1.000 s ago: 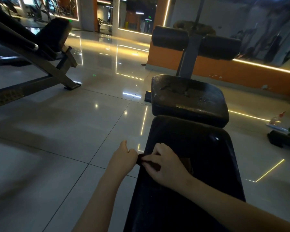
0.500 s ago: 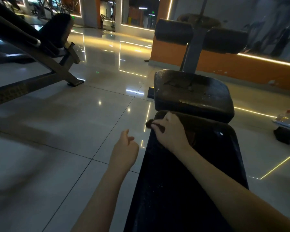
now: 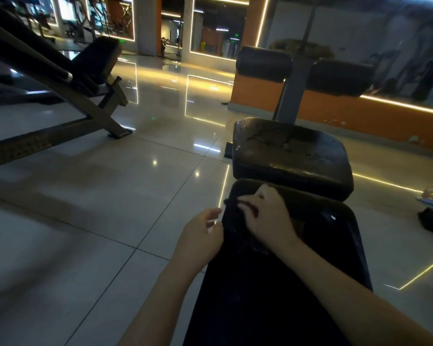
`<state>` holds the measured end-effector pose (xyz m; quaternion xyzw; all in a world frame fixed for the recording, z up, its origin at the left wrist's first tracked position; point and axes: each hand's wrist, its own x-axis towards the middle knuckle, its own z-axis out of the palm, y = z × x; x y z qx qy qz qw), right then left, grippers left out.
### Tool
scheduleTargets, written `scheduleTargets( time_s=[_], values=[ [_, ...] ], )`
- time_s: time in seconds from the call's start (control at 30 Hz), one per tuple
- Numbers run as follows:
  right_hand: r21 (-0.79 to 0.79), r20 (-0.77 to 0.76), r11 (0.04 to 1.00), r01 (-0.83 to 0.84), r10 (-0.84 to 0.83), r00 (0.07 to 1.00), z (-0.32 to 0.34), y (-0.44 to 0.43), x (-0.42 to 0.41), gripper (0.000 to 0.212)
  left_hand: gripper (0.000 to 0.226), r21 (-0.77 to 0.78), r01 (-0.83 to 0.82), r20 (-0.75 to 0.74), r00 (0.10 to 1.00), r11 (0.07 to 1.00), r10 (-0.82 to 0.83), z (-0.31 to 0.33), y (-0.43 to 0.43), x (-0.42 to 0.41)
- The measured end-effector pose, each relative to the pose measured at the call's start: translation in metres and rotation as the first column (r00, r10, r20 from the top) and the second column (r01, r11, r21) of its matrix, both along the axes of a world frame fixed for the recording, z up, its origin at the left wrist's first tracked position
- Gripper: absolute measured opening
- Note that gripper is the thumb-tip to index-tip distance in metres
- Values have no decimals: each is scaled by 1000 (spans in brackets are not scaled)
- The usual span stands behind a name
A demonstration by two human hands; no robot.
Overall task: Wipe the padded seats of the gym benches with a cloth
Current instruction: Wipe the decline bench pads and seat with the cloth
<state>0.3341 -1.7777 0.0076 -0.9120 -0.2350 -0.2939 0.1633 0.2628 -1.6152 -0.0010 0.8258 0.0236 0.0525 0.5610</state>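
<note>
The right grip (image 3: 268,218), a bare hand, lies on the far left corner of the long black padded gym-bench worktop (image 3: 298,283). Its fingers (image 3: 250,204) are bent down over a small dark cloth (image 3: 231,203), clamped on it and pressing it against the padding. A bunched edge of the cloth pokes out past the fingertips toward the worktop's left rim, and the rest is hidden under the palm. In the dim light the cloth hardly stands out from the black pad, so its full outline cannot be made out.

The left grip (image 3: 200,233), also a bare hand, sits just beside the worktop's left edge, over the floor. Its fingers are loosely curled, a slit of light shows between them and the thumb, and nothing is seen held in them. Its fingertips are close to the right grip and the cloth; whether they touch the cloth cannot be told.

Just beyond the right grip rises a worn, cracked black square seat pad (image 3: 290,156). Behind it a grey metal post (image 3: 293,96) carries two black cylindrical roller pads (image 3: 264,63). The glossy pale tiled floor (image 3: 85,208) mirrors strips of yellow light. At the far left stands a slanted black padded bench on a brown metal frame (image 3: 95,61), well apart from both grips.
</note>
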Motion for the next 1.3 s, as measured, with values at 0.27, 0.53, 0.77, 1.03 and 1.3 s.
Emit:
scheduleTargets(
  time_s=[0.27, 0.53, 0.77, 1.03, 1.3],
  values=[
    [164, -73, 927, 338, -330, 941, 29, -10, 43, 27, 58, 348, 89, 87, 988, 933, -127, -10, -22, -10],
    [24, -80, 999, -41, 43, 996, -6, -55, -52, 19, 61, 390, 131, 60, 984, 912, -167, -11, -12, -5],
    [103, -48, 902, 419, -416, 908, 29, -59, 43, 23, 61, 385, 120, 59, 986, 915, -154, -10, -16, -5],
    [94, -91, 951, 294, -286, 954, 12, -25, -5, 22, 62, 352, 114, 53, 988, 929, -142, -13, -17, -5],
    [46, -21, 998, 29, -28, 999, -2, -21, -18, 22, 62, 295, 143, 75, 982, 945, -172, -8, -14, -1]
  ],
)
